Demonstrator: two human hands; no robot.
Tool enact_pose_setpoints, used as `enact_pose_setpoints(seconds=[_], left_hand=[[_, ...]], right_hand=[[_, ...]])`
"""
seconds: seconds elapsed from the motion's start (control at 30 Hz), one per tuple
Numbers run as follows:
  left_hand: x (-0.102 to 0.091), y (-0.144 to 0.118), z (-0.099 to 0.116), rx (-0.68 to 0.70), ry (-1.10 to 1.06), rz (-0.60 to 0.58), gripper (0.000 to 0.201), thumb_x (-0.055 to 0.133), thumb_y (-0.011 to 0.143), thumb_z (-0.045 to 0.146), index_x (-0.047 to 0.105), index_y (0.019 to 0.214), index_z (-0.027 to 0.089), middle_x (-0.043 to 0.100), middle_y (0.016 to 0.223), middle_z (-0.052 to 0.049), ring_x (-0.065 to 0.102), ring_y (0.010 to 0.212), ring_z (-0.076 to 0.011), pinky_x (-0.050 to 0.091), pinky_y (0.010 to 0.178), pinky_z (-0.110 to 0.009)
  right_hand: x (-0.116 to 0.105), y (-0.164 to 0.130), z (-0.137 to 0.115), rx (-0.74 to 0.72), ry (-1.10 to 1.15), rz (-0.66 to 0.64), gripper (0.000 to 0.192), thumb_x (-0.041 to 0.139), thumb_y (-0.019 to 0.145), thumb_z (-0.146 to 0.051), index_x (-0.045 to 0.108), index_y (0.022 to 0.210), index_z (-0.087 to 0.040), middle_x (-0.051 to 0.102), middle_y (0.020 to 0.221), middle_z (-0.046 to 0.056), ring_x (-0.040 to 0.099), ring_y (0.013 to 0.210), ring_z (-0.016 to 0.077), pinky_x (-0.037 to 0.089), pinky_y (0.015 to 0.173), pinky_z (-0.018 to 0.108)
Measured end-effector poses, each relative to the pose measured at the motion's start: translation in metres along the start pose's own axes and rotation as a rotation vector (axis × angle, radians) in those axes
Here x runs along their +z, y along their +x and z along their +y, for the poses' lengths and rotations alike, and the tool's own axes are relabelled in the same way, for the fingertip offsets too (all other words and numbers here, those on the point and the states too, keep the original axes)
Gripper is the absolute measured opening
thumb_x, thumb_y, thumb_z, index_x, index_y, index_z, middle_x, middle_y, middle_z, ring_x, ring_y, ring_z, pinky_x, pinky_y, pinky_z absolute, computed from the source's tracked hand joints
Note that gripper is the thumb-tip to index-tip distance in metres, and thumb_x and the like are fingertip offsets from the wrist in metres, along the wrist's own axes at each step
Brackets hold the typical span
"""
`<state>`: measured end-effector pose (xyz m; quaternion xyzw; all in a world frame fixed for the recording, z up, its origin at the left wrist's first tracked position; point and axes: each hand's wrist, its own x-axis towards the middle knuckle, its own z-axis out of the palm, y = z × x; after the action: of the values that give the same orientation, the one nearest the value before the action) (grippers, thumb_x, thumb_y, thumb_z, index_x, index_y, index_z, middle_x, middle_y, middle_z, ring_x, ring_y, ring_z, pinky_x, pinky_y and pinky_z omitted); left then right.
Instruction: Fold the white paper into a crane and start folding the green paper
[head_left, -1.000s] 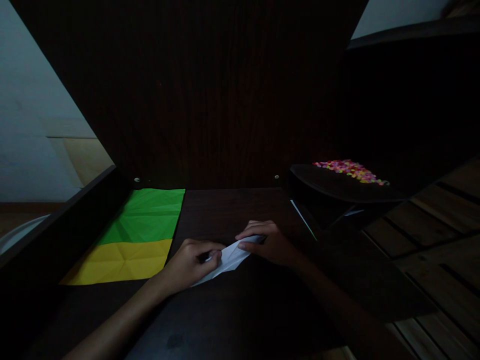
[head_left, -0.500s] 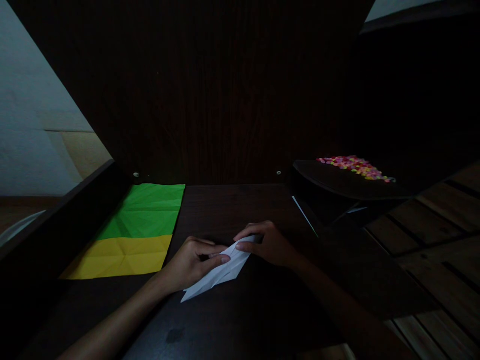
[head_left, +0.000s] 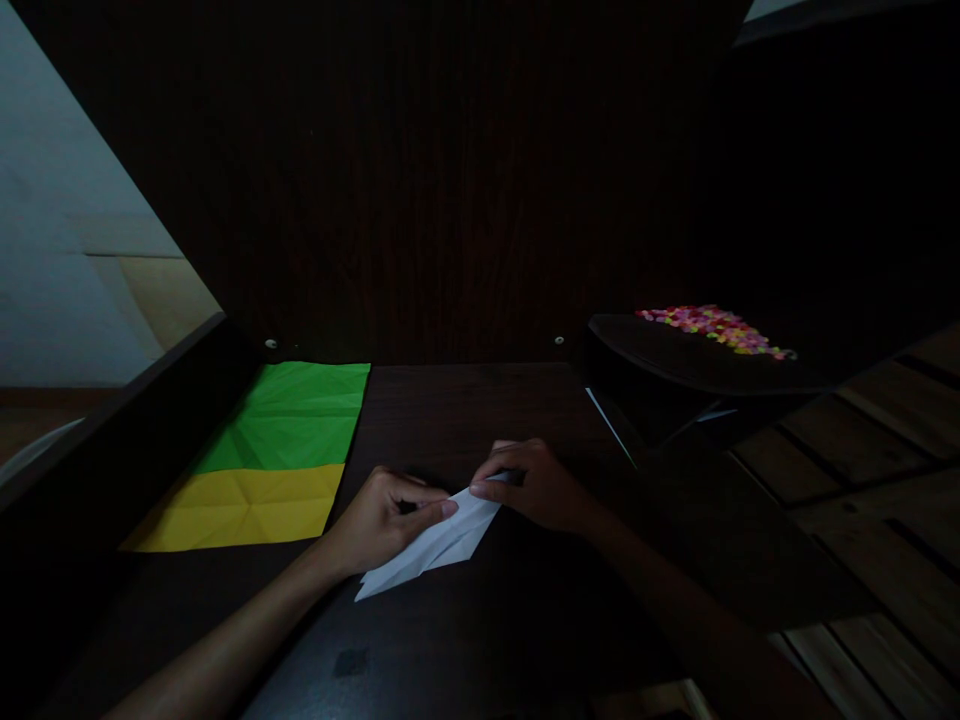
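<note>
Between your two hands, on the dark wooden table (head_left: 480, 640), lies the folded white paper (head_left: 431, 547), a long narrow shape whose pointed end reaches toward you and to the left. Your left hand (head_left: 382, 520) sits at the paper's left edge, its forefinger stretched out and pressed flat on the upper part of the fold, the other fingers curled under. Your right hand (head_left: 536, 485) rests on the far right end of the paper, thumb and fingertips closed together on that end where it meets the table; whether they pinch it or only press on it you cannot tell in this dim light. The two hands are near one another, with only a short span of paper showing between them, and the pointed tail lies free, just below your left hand.

Well to your left, a green sheet (head_left: 296, 415) and a yellow sheet (head_left: 244, 505) lie flat, touching. At your right, a dark tray (head_left: 675, 365) holds a heap of small coloured beads (head_left: 712, 328).
</note>
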<state>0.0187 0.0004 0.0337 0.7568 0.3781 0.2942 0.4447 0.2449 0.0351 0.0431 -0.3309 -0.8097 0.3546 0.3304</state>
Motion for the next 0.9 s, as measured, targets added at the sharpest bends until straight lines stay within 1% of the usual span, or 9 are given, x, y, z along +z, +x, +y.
enact_pose_setpoints(seconds=[0.1,0.2,0.3,0.4,0.57,0.67,0.8,0.9], left_hand=[[0.000,0.000,0.000,-0.032,-0.017,0.018,0.034,0.057,0.091,0.035,0.076,0.076,0.010,0.054,0.055,0.001,0.039,0.050,-0.0086,0.028,0.044,-0.020],[0.002,0.000,0.000,-0.090,-0.020,0.053,0.029,0.061,0.088,0.033,0.078,0.080,0.011,0.066,0.063,-0.003,0.049,0.054,-0.0109,0.037,0.049,-0.020],[0.004,0.002,0.000,-0.118,-0.024,0.077,0.025,0.063,0.085,0.033,0.078,0.088,0.013,0.072,0.070,-0.005,0.056,0.059,-0.0136,0.043,0.055,-0.021],[0.005,0.003,0.002,-0.113,-0.041,0.050,0.028,0.064,0.085,0.035,0.078,0.095,0.014,0.074,0.072,-0.005,0.056,0.059,-0.0141,0.044,0.055,-0.022],[0.005,0.001,0.003,-0.157,-0.058,0.026,0.033,0.063,0.086,0.039,0.079,0.083,0.011,0.070,0.062,-0.003,0.048,0.051,-0.0113,0.034,0.045,-0.020],[0.005,0.001,0.003,-0.185,-0.104,0.014,0.033,0.064,0.085,0.039,0.079,0.079,0.010,0.069,0.061,-0.004,0.048,0.049,-0.0108,0.033,0.044,-0.020],[0.008,0.001,0.002,-0.207,-0.151,0.064,0.031,0.068,0.081,0.039,0.080,0.081,0.010,0.074,0.067,-0.007,0.054,0.050,-0.0127,0.039,0.046,-0.021],[0.011,0.000,0.002,-0.191,-0.176,0.113,0.029,0.071,0.079,0.038,0.080,0.082,0.011,0.076,0.070,-0.008,0.057,0.050,-0.0135,0.041,0.046,-0.021]], right_hand=[[0.001,-0.002,-0.002,-0.044,-0.065,0.008,0.007,0.068,0.084,-0.020,0.073,0.079,-0.018,0.069,0.076,0.002,0.063,0.070,0.0136,0.046,0.068,0.025],[0.004,-0.002,-0.003,-0.055,-0.074,0.017,0.005,0.068,0.083,-0.017,0.072,0.080,-0.017,0.068,0.078,0.002,0.064,0.073,0.0144,0.046,0.071,0.026],[0.008,-0.002,-0.004,-0.040,-0.060,0.016,0.003,0.070,0.081,-0.016,0.071,0.078,-0.018,0.068,0.077,0.001,0.063,0.071,0.0138,0.045,0.070,0.025],[0.011,-0.002,-0.005,-0.038,-0.041,0.001,0.005,0.070,0.080,-0.014,0.072,0.077,-0.019,0.069,0.076,0.000,0.062,0.070,0.0133,0.045,0.069,0.024],[0.013,-0.002,-0.007,-0.015,-0.028,-0.044,0.001,0.072,0.080,-0.019,0.073,0.079,-0.019,0.070,0.077,0.001,0.064,0.072,0.0143,0.046,0.071,0.025],[0.011,-0.002,-0.009,0.001,-0.011,-0.079,0.004,0.071,0.081,-0.022,0.074,0.080,-0.020,0.071,0.078,0.002,0.064,0.072,0.0145,0.047,0.070,0.025],[0.010,-0.002,-0.011,0.008,0.026,-0.071,0.004,0.070,0.080,-0.020,0.074,0.079,-0.018,0.070,0.075,0.002,0.063,0.068,0.0137,0.046,0.064,0.024],[0.012,-0.002,-0.011,-0.039,0.048,-0.035,0.004,0.070,0.080,-0.018,0.073,0.077,-0.018,0.070,0.072,0.002,0.063,0.066,0.0138,0.046,0.064,0.024]])
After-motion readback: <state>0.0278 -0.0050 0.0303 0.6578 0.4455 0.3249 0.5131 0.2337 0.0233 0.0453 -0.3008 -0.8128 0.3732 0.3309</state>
